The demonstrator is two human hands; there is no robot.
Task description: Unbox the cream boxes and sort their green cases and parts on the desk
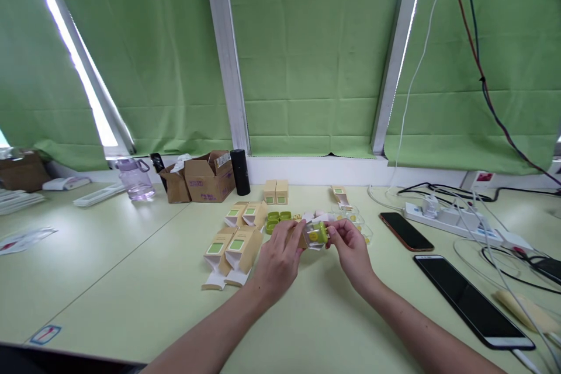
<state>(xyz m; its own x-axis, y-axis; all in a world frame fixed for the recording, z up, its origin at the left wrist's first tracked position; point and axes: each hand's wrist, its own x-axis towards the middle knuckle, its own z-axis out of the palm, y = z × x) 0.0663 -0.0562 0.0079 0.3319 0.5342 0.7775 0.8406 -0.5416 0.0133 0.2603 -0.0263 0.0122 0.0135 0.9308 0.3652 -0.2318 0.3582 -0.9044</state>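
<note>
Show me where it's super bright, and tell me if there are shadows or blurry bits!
Head view: brightest at the window gap on the left; head view: soft, faint shading on the table around the left hand and right hand; head view: window posts lean, perhaps from a wide lens; head view: print on the tan boxes is too small to read.

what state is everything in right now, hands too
left hand: closed on a small carton, mostly hidden
right hand: pinching the green cap
clear container: tilted, capped end toward right hand
two front cartons: open, flaps out
two cartons by the wall: look closed
cardboard box: top open
purple bottle: upright
black cylinder: upright
smaller phone: screen dark
larger phone: screen dark, cable attached
power strip: plugs inserted
green blinds: lowered
</note>
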